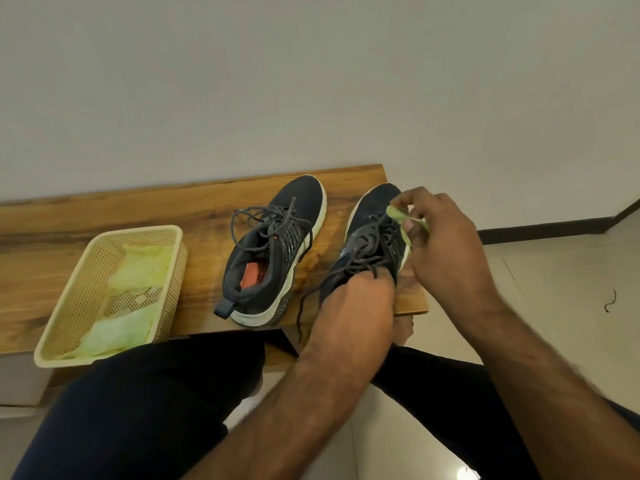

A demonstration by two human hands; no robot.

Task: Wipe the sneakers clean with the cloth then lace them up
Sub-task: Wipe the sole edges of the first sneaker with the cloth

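A: Sneakers (277,251) sit on the counter (104,220); left hand (356,303) grips the right one's heel.
B: Light, soft upper. Right hand (440,237) pinches the limp cloth (398,213) at its toe.

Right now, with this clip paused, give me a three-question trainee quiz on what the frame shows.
1. True or false: the right hand pinches a green cloth at the right sneaker.
2. Where are the spare cloths? A) the basket B) the floor
3. Fill in: the left hand grips the right sneaker's ___ end.

Key: 1 true; 2 A; 3 heel
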